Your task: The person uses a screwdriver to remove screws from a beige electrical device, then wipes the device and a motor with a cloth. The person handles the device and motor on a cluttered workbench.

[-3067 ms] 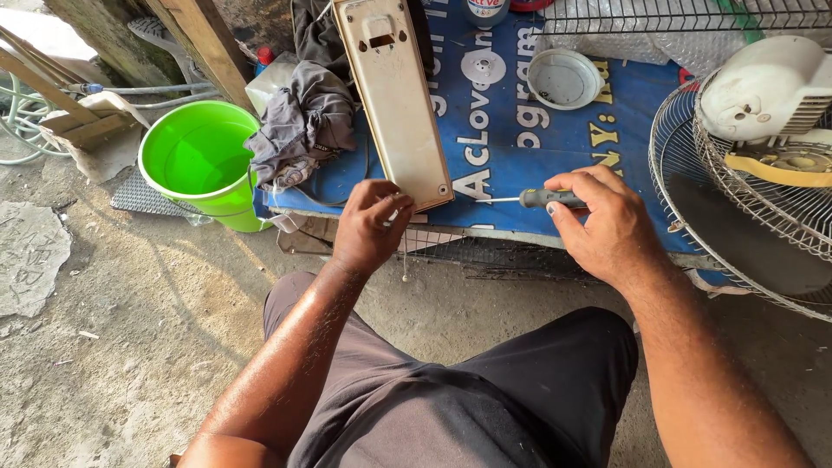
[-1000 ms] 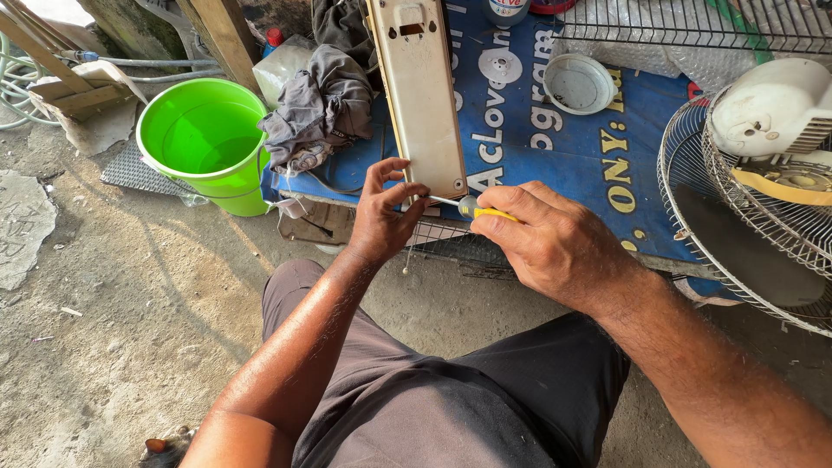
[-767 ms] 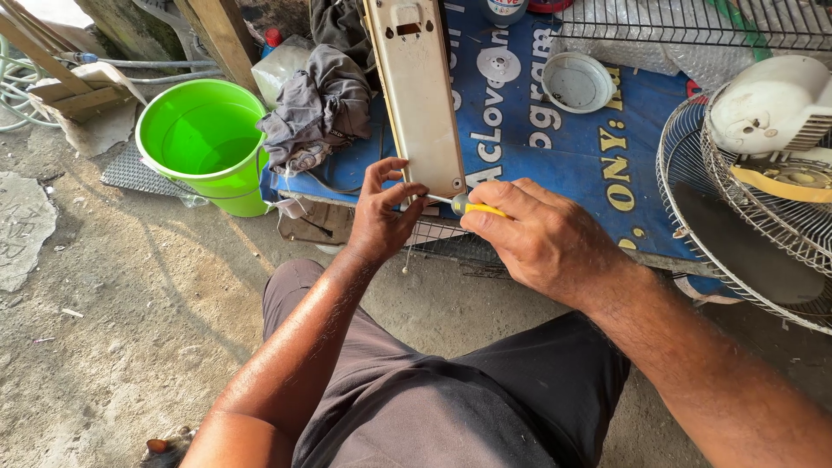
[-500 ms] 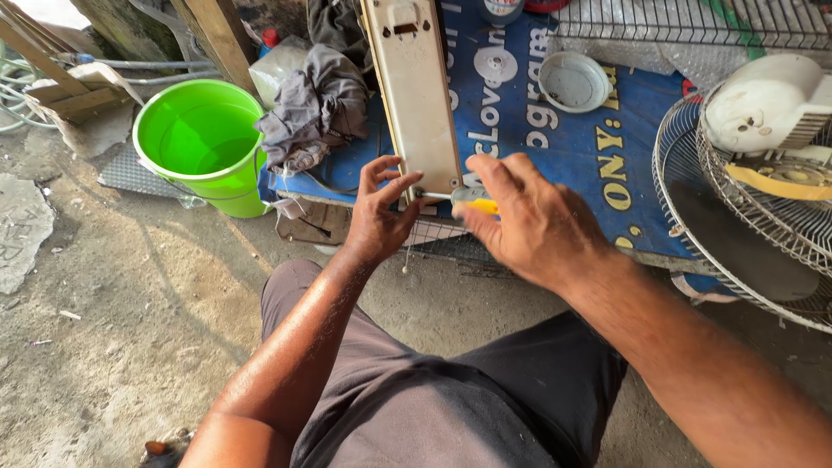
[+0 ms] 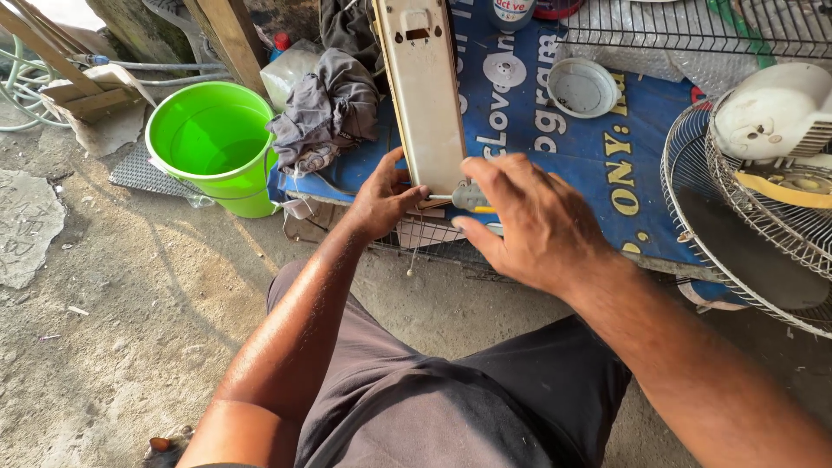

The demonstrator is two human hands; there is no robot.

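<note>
Right now the long cream plastic panel [image 5: 423, 95] lies on the blue printed sheet [image 5: 624, 160] with its long axis running straight away from the person, its near end at the front edge of the low bench. Both hands meet at that near end. The left hand [image 5: 381, 198] closes its thumb and fingers on the panel's lower left corner, pinching it steady. The right hand [image 5: 529, 221] comes in from the right, wrapped around a screwdriver [image 5: 472, 201] whose yellow-and-grey handle just shows under the fingers; its shaft lies crosswise to the panel, pointing left at the bottom edge, where the tip touches or nearly touches, though the contact is hidden by the fingers. So the panel sits ahead of both hands, the left one on it, the right one just beside it. A green bucket [image 5: 212, 147] stands well to the left, a crumpled grey cloth [image 5: 325, 108] between it and the panel, and a fan guard [image 5: 745, 225] lies to the right.
</note>
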